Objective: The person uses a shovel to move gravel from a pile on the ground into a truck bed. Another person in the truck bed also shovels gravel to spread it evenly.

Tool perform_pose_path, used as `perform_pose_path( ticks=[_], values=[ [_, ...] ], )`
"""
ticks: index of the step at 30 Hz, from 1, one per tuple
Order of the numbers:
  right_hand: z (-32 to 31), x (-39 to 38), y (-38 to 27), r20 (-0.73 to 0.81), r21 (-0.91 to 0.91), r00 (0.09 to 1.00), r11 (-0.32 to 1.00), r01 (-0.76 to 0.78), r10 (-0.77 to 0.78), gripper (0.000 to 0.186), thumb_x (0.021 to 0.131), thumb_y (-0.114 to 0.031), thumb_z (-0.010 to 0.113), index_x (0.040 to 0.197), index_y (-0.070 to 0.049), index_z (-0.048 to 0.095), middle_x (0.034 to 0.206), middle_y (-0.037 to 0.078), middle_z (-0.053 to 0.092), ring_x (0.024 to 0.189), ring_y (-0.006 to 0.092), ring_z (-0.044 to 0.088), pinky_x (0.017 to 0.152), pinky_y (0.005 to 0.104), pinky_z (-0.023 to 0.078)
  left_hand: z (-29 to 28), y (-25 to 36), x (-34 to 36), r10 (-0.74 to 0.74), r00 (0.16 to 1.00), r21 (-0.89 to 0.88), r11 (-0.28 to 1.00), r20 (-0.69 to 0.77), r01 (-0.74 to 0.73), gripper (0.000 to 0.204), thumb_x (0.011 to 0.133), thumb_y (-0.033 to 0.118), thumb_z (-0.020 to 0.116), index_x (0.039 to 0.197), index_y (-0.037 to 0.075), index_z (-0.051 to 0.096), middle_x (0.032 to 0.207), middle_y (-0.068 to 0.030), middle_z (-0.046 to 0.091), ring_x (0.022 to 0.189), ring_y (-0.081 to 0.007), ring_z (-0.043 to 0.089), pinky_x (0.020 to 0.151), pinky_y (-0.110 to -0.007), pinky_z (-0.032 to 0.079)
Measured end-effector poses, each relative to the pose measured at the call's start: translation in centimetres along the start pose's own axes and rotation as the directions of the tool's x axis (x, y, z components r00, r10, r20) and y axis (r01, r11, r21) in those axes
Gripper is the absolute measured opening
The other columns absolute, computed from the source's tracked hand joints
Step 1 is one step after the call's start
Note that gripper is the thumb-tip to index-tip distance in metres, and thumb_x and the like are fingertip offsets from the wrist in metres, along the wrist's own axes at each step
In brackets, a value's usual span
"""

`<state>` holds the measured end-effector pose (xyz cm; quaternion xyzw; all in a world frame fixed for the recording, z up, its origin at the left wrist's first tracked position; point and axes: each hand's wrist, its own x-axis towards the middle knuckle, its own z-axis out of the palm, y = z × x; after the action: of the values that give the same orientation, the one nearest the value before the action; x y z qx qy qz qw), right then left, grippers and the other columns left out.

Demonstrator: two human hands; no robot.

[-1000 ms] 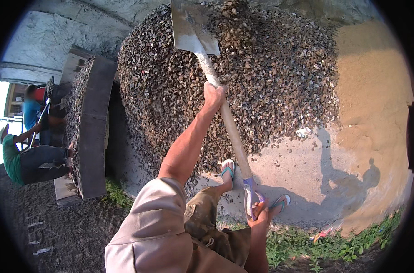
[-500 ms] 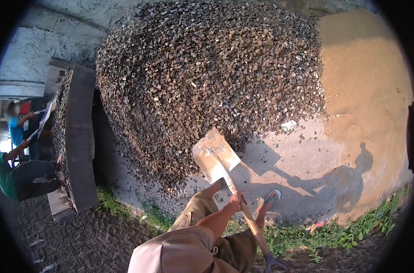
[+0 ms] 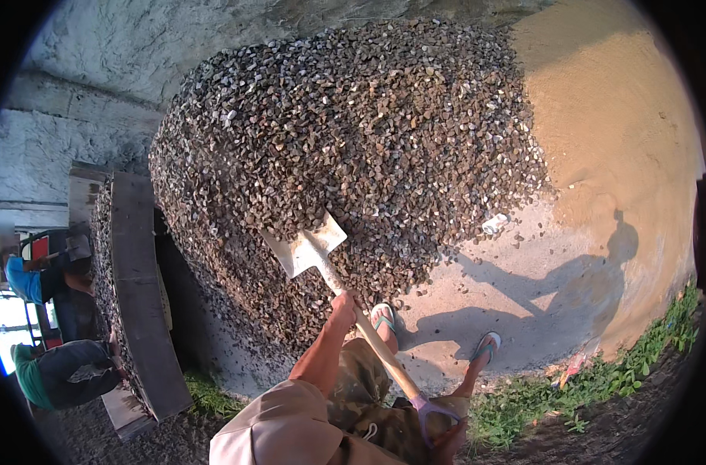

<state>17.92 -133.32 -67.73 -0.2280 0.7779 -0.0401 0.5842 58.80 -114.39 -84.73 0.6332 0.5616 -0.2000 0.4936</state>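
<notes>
A square-bladed shovel (image 3: 310, 252) reaches forward from my body, its blade dug into the lower slope of a large gravel pile (image 3: 353, 139). Some stones lie over the blade's front edge. My left hand (image 3: 345, 304) is closed round the shaft just behind the metal socket. At the rear, my right hand (image 3: 449, 439) wraps the purple grip of the shovel; it is in shadow, close to my right leg. The wooden shaft slants between the two hands.
Brown sand (image 3: 609, 101) lies right of the gravel. A white crumpled container (image 3: 495, 224) sits at the pile's edge. On the left, boards (image 3: 139, 271) wall in more gravel, with two people working beyond, one in a green shirt (image 3: 35, 376). Grass (image 3: 585, 387) borders the concrete.
The shovel blade has moved forward and left, from the pile's lower edge into the gravel. Both hands went with it, and my right hand has come into view. My feet have shifted.
</notes>
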Motion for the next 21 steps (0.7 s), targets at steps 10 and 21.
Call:
perform_pose_path(
  ticks=[10,21],
  values=[
    [9.4,0.3,-1.8,0.435,0.172,0.793,0.825,-0.539,0.427,0.047,0.087,-0.055,0.041,0.066,-0.013,0.044,0.047,-0.001,0.037,0.035,0.0121,0.040,0.032,0.0282,0.037,7.5,14.8,-7.6,0.507,0.827,0.086,0.838,0.243,-0.539,0.018,0.066,0.006,0.069,0.073,0.001,0.053,0.063,-0.0059,0.053,0.051,-0.0181,0.050,0.046,-0.034,0.042],
    [10.2,-3.2,-15.3,0.605,0.262,0.794,0.956,-0.129,-0.058,0.043,0.083,-0.056,0.050,0.078,-0.013,0.046,0.053,-0.001,0.041,0.044,0.0121,0.042,0.039,0.0258,0.037,10.1,25.1,-30.0,0.639,0.642,-0.193,0.756,0.424,-0.625,0.025,0.071,0.005,0.065,0.087,0.000,0.047,0.066,-0.0062,0.052,0.052,-0.0168,0.049,0.047,-0.034,0.045]
  ],
)
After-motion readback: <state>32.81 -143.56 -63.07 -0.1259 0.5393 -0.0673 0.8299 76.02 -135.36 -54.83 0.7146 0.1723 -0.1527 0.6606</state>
